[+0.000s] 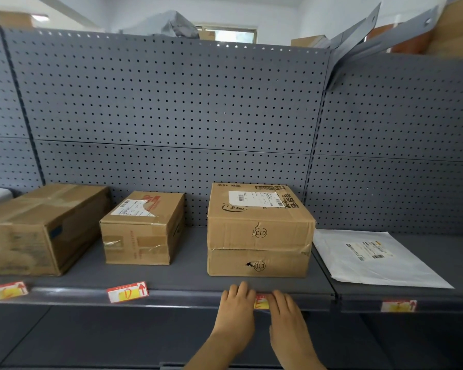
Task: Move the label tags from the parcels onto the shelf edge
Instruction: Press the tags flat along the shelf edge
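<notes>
A red, white and yellow label tag (261, 302) lies against the grey shelf edge (187, 296), below the stacked pair of cardboard boxes (259, 231) marked 013. My left hand (237, 308) presses on its left end and my right hand (285, 311) on its right end, fingers fairly straight; most of the tag is hidden under them. Three more tags sit on the edge: a far left tag (7, 289), a second tag (127, 291) below the small box (142, 228), and a third tag (398, 305) below the white mailer (372, 257).
A large cardboard box (38, 228) stands at the left of the shelf. A grey pegboard back panel (171, 116) rises behind the parcels. More boxes and grey bags sit on top of the unit. A lower shelf lies below the edge.
</notes>
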